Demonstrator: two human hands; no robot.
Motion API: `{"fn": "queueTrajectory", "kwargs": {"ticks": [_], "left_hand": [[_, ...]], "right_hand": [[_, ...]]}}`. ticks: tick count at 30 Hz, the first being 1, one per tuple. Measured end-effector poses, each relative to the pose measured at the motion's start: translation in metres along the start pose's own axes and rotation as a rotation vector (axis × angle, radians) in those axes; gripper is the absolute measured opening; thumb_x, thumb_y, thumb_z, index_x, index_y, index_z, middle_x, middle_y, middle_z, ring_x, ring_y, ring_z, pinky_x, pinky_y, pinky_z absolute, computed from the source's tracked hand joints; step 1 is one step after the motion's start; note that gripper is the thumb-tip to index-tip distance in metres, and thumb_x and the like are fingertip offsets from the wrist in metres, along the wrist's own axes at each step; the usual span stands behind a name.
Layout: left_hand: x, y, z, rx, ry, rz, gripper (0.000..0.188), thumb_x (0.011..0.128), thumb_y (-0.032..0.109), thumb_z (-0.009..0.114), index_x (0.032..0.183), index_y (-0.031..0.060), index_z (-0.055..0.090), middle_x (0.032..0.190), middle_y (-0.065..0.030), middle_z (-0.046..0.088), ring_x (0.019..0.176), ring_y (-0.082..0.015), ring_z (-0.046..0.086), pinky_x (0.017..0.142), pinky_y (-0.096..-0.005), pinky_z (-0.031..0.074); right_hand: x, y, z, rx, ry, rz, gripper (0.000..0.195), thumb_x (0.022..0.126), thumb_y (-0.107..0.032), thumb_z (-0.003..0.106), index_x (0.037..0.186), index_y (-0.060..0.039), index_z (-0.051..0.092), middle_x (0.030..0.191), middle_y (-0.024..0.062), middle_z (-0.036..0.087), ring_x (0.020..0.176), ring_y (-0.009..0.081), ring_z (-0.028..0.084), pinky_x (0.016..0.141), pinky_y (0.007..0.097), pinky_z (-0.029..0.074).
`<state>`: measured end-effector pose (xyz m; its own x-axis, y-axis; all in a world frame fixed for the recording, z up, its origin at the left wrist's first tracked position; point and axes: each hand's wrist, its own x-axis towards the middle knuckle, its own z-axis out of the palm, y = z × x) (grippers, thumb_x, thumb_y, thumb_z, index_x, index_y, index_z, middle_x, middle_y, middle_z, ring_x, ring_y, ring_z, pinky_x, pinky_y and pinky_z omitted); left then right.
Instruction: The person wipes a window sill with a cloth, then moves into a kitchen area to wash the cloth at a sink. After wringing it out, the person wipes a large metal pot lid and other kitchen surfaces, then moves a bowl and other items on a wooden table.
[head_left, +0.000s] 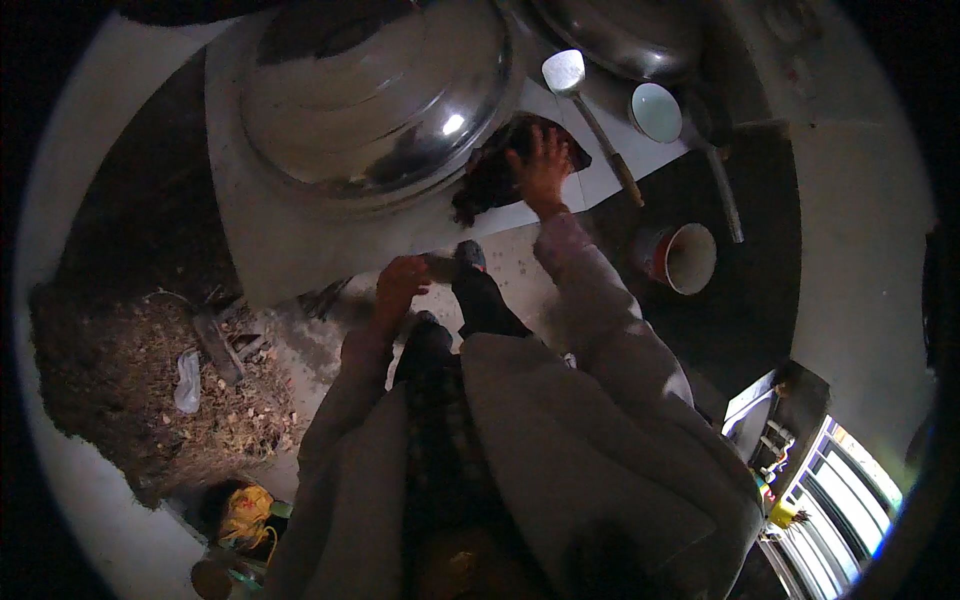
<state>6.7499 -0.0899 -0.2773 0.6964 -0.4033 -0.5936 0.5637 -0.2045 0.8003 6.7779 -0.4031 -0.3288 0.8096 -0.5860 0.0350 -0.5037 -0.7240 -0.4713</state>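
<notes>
A dark crumpled cloth (491, 172) lies on the pale stove top (262, 255), beside a large domed metal lid (360, 97). My right hand (544, 172) rests on this cloth, palm down and fingers spread. Lower down, my left hand (403, 285) is curled near the stove's front edge, next to a dim brownish thing (441, 268) above my shoes. Whether the left fingers grip anything is too dark to tell. To the right of the cloth lies a wok spatula (592, 124) with a bright metal blade, its handle end reaching past the pale surface's edge.
A light bowl (656, 112) and a long-handled utensil (724, 191) are at right, below a second metal lid (622, 37). A bucket (690, 259) stands on the dark area. Dry plant litter (232, 420), wood pieces (217, 349) and a plastic bag (187, 381) cover the left floor.
</notes>
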Motion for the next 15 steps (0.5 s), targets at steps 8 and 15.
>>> {"fn": "queueTrajectory", "kwargs": {"ticks": [8,15], "left_hand": [[-0.029,-0.010,0.013,-0.021,0.128,-0.189,0.022,0.081,0.007,0.057,0.101,-0.0020,0.056,0.086,-0.0085,0.062,0.078,-0.0181,0.062,0.072,-0.0286,0.051],[-0.025,-0.010,0.015,-0.137,0.029,-0.218,0.022,0.082,0.009,0.056,0.102,0.0000,0.056,0.088,-0.0075,0.061,0.077,-0.0159,0.059,0.068,-0.0277,0.049]], "right_hand": [[-0.058,0.015,-0.009,-0.177,-0.181,-0.352,0.066,0.077,-0.032,0.058,0.134,-0.0094,0.032,0.144,0.0146,0.018,0.131,0.0400,0.014,0.104,0.0560,0.012],[0.045,0.022,-0.002,-0.221,0.024,-0.211,0.063,0.076,-0.025,0.053,0.133,-0.0096,0.033,0.142,0.0113,0.023,0.131,0.0373,0.016,0.104,0.0541,0.013]]}}
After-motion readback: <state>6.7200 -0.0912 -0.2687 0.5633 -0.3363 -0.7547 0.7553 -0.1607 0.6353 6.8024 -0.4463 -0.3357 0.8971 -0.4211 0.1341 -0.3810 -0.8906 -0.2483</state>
